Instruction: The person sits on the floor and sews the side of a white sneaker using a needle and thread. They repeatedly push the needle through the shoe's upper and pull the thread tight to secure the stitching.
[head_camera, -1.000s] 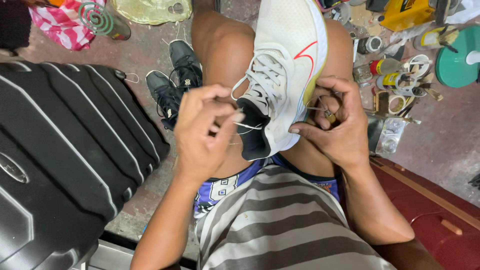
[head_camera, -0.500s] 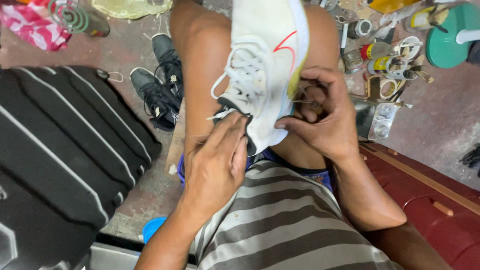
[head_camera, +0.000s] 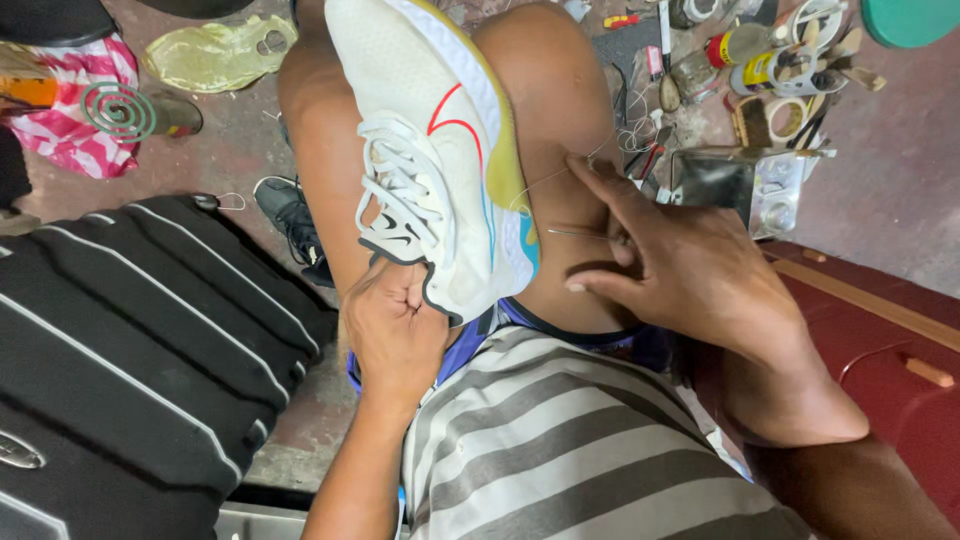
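A white sneaker (head_camera: 440, 150) with white laces, a red curved stripe and a yellow-and-blue sole lies between my bare knees, toe pointing away. My left hand (head_camera: 395, 325) is closed on the sneaker's heel collar at its near end. My right hand (head_camera: 680, 265) rests on my right thigh beside the shoe and pinches a thin metal needle (head_camera: 580, 234) that points toward the sole. A fine thread (head_camera: 560, 175) runs from the hand to the shoe's side.
A black ribbed hard suitcase (head_camera: 130, 350) fills the left. A black shoe (head_camera: 290, 215) lies on the floor beside my left leg. Tools, tape rolls, bottles and a metal box (head_camera: 745, 185) clutter the upper right. A dark red case (head_camera: 870, 330) sits at the right.
My left hand slid from the laces down to the heel collar. My right hand drew away from the sole to my thigh, pulling needle and thread out. The view shifted closer.
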